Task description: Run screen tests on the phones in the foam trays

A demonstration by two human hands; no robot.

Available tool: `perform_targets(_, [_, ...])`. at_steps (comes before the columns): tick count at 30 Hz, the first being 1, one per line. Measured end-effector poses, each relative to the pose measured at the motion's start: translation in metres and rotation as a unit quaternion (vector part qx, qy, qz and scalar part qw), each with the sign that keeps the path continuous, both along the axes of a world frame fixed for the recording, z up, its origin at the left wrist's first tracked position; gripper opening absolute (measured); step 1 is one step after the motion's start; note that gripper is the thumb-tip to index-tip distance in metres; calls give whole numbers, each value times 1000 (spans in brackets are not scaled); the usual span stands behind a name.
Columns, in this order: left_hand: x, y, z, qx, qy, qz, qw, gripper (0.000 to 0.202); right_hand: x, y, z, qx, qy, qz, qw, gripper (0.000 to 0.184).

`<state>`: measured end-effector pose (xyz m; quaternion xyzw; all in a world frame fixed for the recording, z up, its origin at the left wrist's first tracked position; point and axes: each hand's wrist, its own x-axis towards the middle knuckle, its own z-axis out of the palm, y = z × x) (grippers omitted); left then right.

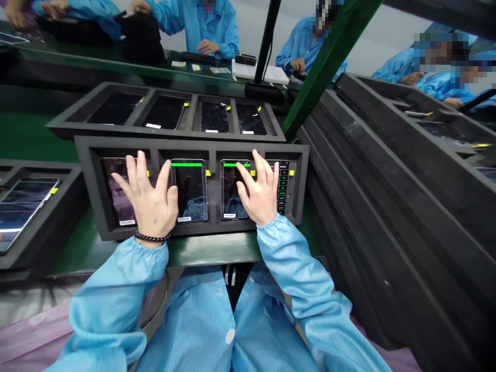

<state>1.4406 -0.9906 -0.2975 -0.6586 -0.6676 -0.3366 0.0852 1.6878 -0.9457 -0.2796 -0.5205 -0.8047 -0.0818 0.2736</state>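
My left hand [152, 201], fingers spread, hovers over the leftmost phone and the left edge of a phone with a green bar [189, 191]. Fingers of my right hand [260, 191] are spread over another green-barred phone [230, 188] and partly cover the rightmost phone [284, 181], which lists green entries. All of these lie in pockets of a black foam tray [211, 227]. The leftmost phone [116, 201] has a dark screen and a white label. Whether any fingertip touches glass I cannot tell. Neither hand holds anything.
Behind is a second foam tray [135, 124] with dark-screened phones. Another tray [72, 206] stands at the left. Stacked foam trays [368, 206] rise at the right. A green post [329, 62] slants across. Co-workers in blue coats [213, 31] sit at the far bench.
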Motion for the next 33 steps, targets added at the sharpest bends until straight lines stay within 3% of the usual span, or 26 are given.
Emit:
perform_targets(5, [5,-1,0,-4,-5,-15,1000,54,-8,3,3,-24,-9,26,999,41])
perform_targets(12, [4,-1,-3,20,-22,-42,999,53,18,-1,-8,17,18,-45,999,41])
perform_targets(21, [27,21,-4,10,14,-111,994,53,15,-6,-14,89,32,-34,995,41])
perform_targets(27, [21,20,-5,0,14,-98,995,52,18,-7,-12,90,41,-31,995,39])
perform_targets(33, [8,10,-4,-8,-4,-40,999,55,19,-9,-14,66,48,-35,996,39])
